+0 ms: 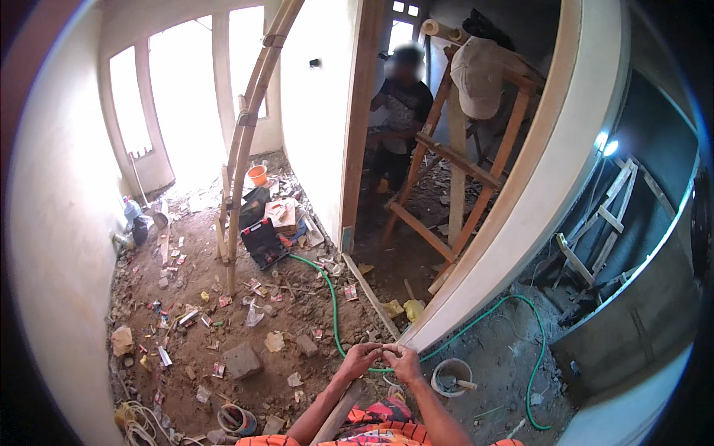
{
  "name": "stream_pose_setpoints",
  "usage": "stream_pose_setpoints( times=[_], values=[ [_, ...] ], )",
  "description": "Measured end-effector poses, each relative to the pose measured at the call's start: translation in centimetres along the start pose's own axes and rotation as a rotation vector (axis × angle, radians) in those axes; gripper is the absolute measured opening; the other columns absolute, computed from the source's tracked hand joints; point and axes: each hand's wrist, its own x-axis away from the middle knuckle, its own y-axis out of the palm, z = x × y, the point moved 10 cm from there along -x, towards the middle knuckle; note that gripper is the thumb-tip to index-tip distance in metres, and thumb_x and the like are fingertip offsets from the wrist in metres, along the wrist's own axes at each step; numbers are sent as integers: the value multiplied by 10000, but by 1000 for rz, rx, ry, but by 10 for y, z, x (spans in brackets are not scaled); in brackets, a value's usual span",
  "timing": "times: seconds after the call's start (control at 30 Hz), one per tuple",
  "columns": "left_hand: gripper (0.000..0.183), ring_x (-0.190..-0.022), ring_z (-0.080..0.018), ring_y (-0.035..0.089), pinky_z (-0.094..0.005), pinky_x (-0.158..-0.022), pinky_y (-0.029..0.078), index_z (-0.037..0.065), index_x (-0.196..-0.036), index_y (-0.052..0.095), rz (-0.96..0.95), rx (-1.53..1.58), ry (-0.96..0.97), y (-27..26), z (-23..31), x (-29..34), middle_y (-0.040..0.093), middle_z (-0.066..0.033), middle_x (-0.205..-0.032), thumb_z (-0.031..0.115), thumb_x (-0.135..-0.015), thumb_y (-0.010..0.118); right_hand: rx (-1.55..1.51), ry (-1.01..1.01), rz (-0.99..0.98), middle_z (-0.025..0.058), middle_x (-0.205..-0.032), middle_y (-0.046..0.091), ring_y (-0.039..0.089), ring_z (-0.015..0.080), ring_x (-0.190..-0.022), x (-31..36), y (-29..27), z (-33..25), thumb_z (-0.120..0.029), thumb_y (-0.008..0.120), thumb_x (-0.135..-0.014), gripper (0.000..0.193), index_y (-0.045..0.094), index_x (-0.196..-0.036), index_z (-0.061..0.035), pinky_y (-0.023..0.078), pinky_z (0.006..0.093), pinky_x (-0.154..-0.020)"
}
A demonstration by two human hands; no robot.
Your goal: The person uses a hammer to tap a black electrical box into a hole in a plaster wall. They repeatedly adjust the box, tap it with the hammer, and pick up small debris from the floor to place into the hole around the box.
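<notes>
My left hand and my right hand meet low in the middle of the head view. Their fingertips pinch together, and whatever lies between them is too small to make out. A green hose crosses the floor and passes just under both hands; whether they touch it I cannot tell. Beneath my left forearm a wooden pole slants up from the lower edge. To the right of my right hand stands a whitish bucket with a wooden-handled tool in it.
Bamboo poles rise at left-centre. An open black tool case lies on the littered dirt floor, near an orange bucket. Beyond the door frame, a person is beside a wooden trestle with a cap on it. A paint-stained bucket stands lower left.
</notes>
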Motion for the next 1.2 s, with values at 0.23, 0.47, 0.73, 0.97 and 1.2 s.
stream_pose_setpoints(
  times=[0.23, 0.47, 0.73, 0.97, 1.2],
  values=[
    [281, -886, -192, 633, -320, -785, 475, 24, -1041, 651, 65, -118, 61, 4, 10, -2, 673, -127, -954, 237, -873, 576, -27, 24, 90, 58, -825, 659, 615, 96, -711, -7, -8, 27, -72, 635, -828, 170, 616, -957, 38, 499, 228, -616],
    [271, -837, -219, 653, -319, -732, 487, 65, -1017, 667, 172, -119, 43, 1, -7, -3, 672, -144, -892, 263, -861, 568, 130, -12, 184, 74, -772, 672, 629, 109, -684, -7, -7, 35, -83, 660, -798, 164, 634, -914, 30, 506, 248, -620],
    [267, -805, -232, 663, -327, -701, 494, 76, -962, 682, 251, -170, -82, 7, -58, 3, 671, -142, -860, 286, -839, 572, 288, -6, 266, 98, -782, 684, 652, 175, -690, -1, -4, 38, -167, 688, -762, 209, 667, -907, -19, 505, 299, -649],
    [252, -767, -163, 645, -314, -693, 487, 33, -961, 679, 274, -164, -123, -4, -51, 9, 684, -104, -829, 239, -847, 589, 100, 91, 208, 79, -789, 668, 637, 153, -699, 2, 6, 54, -163, 678, -798, 192, 636, -877, 7, 509, 291, -645],
    [244, -763, -134, 606, -274, -693, 459, -20, -901, 661, 440, 386, -180, -34, -102, -4, 666, -72, -809, 186, -805, 571, -415, 278, -87, 72, -894, 627, 621, 137, -748, 6, 34, 69, -97, 594, -862, 203, 561, -1031, 11, 531, 258, -660]
  ],
)
